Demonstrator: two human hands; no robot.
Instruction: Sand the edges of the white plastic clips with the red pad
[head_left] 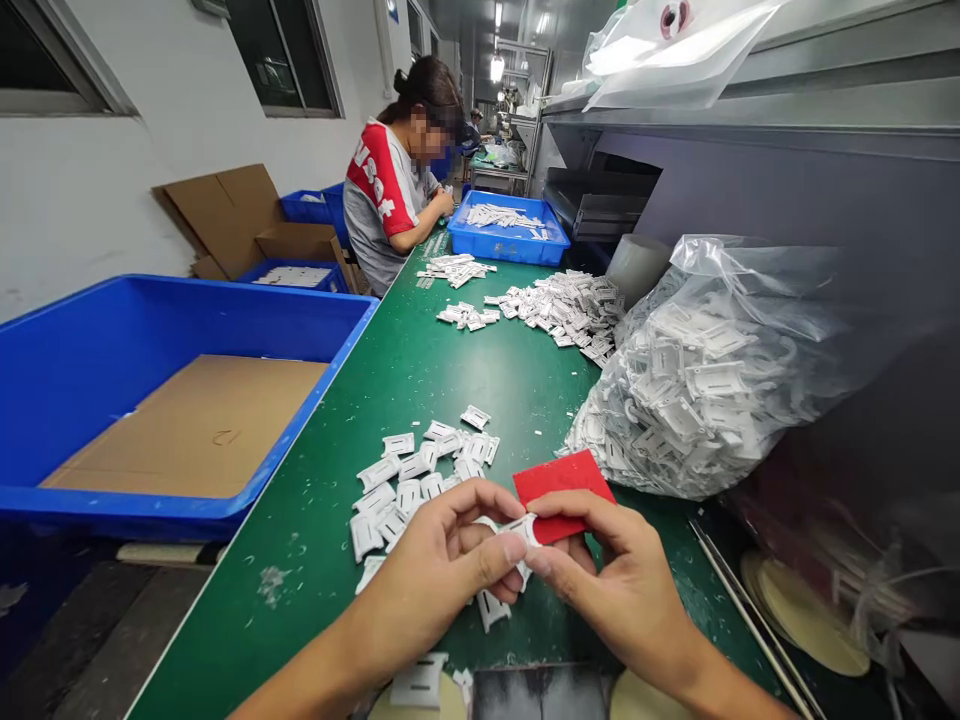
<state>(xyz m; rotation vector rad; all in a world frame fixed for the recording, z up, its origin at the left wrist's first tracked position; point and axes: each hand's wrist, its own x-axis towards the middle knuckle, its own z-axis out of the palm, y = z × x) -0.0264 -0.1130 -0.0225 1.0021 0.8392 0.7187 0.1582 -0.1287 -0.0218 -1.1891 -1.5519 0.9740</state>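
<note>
My left hand [457, 555] and my right hand [611, 560] meet low in the middle of the view, both pinching one small white plastic part [523, 530] between thumbs and fingertips. Just behind the right fingers a flat red piece [562, 480] lies on the green table [300, 550]. Loose white slotted parts [409, 495] are spread beside and beyond my left hand. One more white part [493, 608] is under the hands, and another [420, 682] sits near the bottom edge.
A clear bag of white parts [697, 390] stands at the right. Farther back are a heap of parts [570, 305] and a blue tray [510, 245]. A large blue bin [180, 510] borders the table's left. A person [390, 190] sits at the far left edge.
</note>
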